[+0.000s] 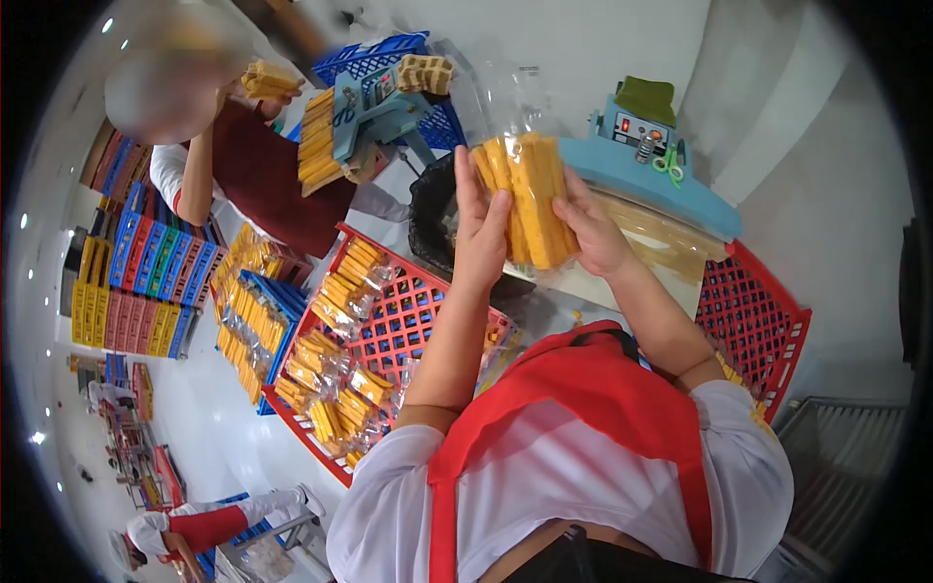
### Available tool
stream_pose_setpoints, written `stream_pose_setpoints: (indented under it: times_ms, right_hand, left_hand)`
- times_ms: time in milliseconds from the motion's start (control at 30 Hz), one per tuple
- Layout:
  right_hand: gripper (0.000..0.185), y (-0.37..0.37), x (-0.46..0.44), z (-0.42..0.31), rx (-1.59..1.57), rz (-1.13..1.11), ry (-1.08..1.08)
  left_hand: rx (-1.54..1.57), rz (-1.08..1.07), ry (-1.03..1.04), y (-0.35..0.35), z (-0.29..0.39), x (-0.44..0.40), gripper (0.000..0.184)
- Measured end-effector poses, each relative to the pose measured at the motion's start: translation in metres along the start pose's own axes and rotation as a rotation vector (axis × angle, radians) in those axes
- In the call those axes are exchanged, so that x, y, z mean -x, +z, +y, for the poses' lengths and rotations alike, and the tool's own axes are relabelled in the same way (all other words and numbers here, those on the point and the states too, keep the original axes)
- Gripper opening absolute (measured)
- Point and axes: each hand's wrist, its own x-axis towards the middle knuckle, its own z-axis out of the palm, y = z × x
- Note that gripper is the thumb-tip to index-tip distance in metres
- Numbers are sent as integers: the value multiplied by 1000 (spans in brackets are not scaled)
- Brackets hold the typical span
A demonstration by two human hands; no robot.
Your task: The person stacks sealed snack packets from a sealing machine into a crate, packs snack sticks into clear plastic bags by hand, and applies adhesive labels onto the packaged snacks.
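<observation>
A: What is on the left?

B: Colourful stacked crates, then a co-worker in a dark red apron, holding up a bundle of yellow sticks. Below the co-worker, a blue crate stands beside a red lattice crate with clear packs of yellow sticks inside.

A: And in the middle?

B: A black-lined bin, then the wearer's left hand, its palm and thumb against the left side of a clear bag filled with long yellow sticks.

A: Where is that bag?

B: Raised in front of the wearer, roughly upright, clamped between both hands. The right hand grips its right side, thumb across the front.

A: What lies further right?

B: A light-blue machine with a green cloth on top and green-handled scissors. At the far right, another red crate leans at an angle.
</observation>
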Motion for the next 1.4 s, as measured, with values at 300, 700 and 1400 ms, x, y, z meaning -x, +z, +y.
stream_pose_setpoints:
  times_ms: [300,700,1400]
  right_hand:
    - [54,-65,37,-25,657,231,-320]
    - [30,-129,63,-6,1608,539,-205]
    - [3,-125,79,-35,634,103,6]
  left_hand:
    - [-397,-242,46,38,-71,0,63]
    - [-957,-229,-161,60,-122,7,42]
    - [-340,-518,-272,25,-119,1,8]
